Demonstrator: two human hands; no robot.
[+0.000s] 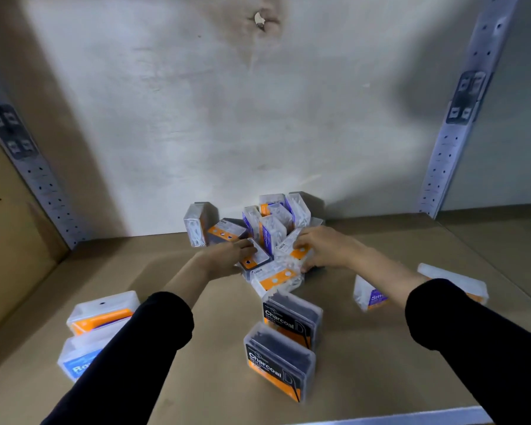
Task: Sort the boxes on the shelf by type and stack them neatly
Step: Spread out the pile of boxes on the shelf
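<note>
A jumbled pile of several small clear plastic boxes [270, 222] with orange and purple labels sits against the back wall of the shelf. My left hand [227, 256] grips an orange-labelled box [255, 259] at the pile's front left. My right hand [322, 246] grips another clear box with an orange label [292, 250] at the pile's front right. Two upright black Charcoal boxes [292, 317] [278, 363] stand in front of the pile. An orange box [101, 314] and a blue-labelled box [77, 360] lie at the left; a purple-labelled box [370, 296] lies at the right.
The brown shelf board [196, 378] runs to a white front edge [411, 417]. Perforated metal uprights stand at the left [40, 182] and right [454, 130]. Another clear box [454, 280] lies at the far right behind my right forearm.
</note>
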